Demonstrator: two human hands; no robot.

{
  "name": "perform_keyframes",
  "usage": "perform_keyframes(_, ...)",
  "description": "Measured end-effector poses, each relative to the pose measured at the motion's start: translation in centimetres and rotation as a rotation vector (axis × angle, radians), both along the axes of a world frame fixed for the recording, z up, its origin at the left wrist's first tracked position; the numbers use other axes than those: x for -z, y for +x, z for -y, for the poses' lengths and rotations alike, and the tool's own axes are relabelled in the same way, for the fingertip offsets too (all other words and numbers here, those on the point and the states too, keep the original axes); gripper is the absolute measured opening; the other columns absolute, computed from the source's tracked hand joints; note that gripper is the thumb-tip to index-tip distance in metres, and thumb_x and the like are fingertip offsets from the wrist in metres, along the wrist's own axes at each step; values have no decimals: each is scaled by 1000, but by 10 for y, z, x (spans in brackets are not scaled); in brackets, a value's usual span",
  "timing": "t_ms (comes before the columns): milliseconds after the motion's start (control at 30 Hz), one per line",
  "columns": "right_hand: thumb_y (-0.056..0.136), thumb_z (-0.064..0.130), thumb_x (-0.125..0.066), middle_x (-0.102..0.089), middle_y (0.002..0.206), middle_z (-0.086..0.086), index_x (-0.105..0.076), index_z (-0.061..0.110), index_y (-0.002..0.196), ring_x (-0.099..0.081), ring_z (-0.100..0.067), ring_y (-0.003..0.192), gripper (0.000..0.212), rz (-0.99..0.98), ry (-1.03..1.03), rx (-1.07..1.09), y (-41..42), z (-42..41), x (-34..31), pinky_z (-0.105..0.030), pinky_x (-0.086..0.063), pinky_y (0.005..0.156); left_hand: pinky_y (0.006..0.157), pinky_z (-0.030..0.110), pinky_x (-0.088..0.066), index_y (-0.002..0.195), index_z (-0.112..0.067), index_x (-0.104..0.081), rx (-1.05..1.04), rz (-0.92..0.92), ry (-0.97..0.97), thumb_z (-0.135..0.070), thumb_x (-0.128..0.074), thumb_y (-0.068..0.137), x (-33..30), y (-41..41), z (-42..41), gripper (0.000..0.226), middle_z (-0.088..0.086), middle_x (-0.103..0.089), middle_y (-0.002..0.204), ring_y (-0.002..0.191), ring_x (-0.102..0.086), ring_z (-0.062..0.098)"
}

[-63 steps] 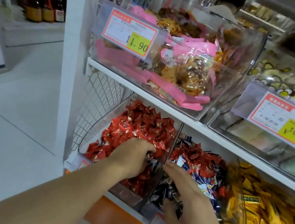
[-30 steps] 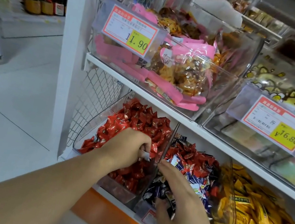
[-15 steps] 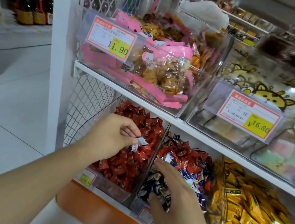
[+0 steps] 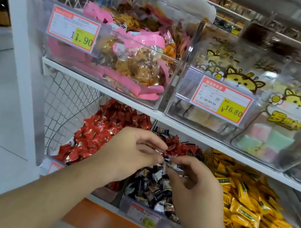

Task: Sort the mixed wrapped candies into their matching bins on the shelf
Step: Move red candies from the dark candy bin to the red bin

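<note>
The left hand has left the red bin and now meets the right hand over the middle bin. Both pinch one small dark candy between their fingertips, above the dark pile. It seems a stray is being passed or dropped into its own bin, so one more piece is nearly sorted.

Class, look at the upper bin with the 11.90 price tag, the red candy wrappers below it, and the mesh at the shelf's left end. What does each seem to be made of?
Upper bin: probably clear rigid plastic, glossy; the pink packets show through its walls.
Red candy wrappers: likely thin foil or plastic film; shiny and crinkled.
Mesh: looks like white-coated metal wire in a thin grid.
</note>
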State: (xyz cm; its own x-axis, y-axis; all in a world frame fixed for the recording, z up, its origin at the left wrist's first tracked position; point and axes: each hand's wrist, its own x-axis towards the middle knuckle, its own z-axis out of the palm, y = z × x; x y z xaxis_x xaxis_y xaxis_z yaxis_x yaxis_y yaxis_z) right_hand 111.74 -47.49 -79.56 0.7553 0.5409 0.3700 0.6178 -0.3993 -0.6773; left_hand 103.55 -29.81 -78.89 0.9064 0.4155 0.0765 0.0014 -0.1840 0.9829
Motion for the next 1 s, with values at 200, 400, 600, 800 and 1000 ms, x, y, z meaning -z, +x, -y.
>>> perform_keyframes(200, 90, 21, -76, -57, 139, 14, -63, 31, 136, -56, -9, 128, 49, 172, -398, 65, 24, 10, 7, -10, -36, 107, 91, 19, -56, 96, -29, -76, -289, 19, 173, 3, -68, 92, 11, -6, -48, 33, -15, -77, 96, 94, -71, -1)
perform_keyframes(400, 98, 23, -64, -23, 162, 28, -29, 42, 158, -18, 5, 150, 72, 181, -445, -158, -1, -7, 8, -6, -5, 113, 84, 7, -50, 100, -33, -73, -314, -163, 446, -6, -67, 93, 45, -17, -84, 29, -18, -71, 97, 91, -64, -8)
perform_keyframes(600, 104, 36, -54, -2, 159, 43, -9, 56, 156, 0, 21, 143, 72, 137, -454, -357, -25, -31, 17, 1, -3, 107, 69, -3, -36, 112, -33, -74, -273, -277, 658, -15, -71, 94, 68, -1, -86, 25, -19, -68, 99, 91, -62, -4)
perform_keyframes(800, 104, 38, -53, -1, 159, 43, -7, 56, 156, 3, 27, 137, 72, 118, -463, -369, -22, -31, 24, 6, -1, 102, 93, 34, -56, 115, -32, -75, -284, -303, 792, -13, -69, 93, 82, 11, -92, 30, -4, -68, 119, 105, -67, 18)
perform_keyframes(1000, 102, 38, -56, -6, 158, 43, -13, 53, 157, -3, 27, 137, 71, 127, -442, -374, -24, -28, 22, 7, -7, 99, 77, 26, -50, 84, -28, -72, -313, -273, 825, -6, -68, 90, 85, 9, -95, 23, -11, -60, 92, 88, -60, 10)
